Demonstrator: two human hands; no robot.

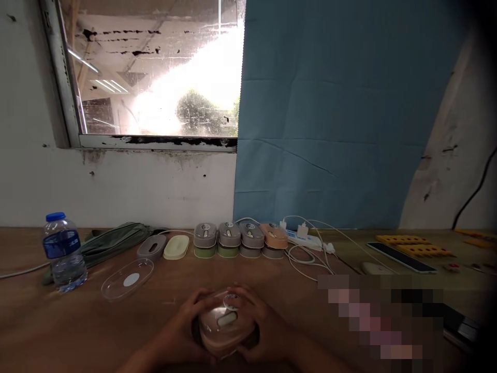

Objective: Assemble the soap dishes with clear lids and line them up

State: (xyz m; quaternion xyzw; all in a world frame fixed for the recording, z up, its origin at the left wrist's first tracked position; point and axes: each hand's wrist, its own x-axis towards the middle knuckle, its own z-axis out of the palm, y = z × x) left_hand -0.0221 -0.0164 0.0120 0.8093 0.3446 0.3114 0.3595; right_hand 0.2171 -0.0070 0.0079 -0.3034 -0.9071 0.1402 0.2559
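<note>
My left hand (189, 327) and my right hand (267, 326) are wrapped round opposite sides of a pinkish oval box (221, 336) at the table's front. Its top has a pale slot, a round sticker and a clear, shiny cover. Fingers of both hands lie over the top's far edge, and its underside is hidden. Beyond my left hand, a clear oval lid (112, 282) with a white round sticker lies on the table. Behind it are a grey slotted oval cover (151, 247) and a cream oval tray (176, 247).
Several two-tone boxes (205, 235) stand in a row at the back. A water bottle (64, 254) is at left, before a green cloth bag (112, 241). White cables (306, 255) run from a power strip (306, 240). A phone (402, 257) and yellow strips (411, 245) lie right; a pixelated patch hides part.
</note>
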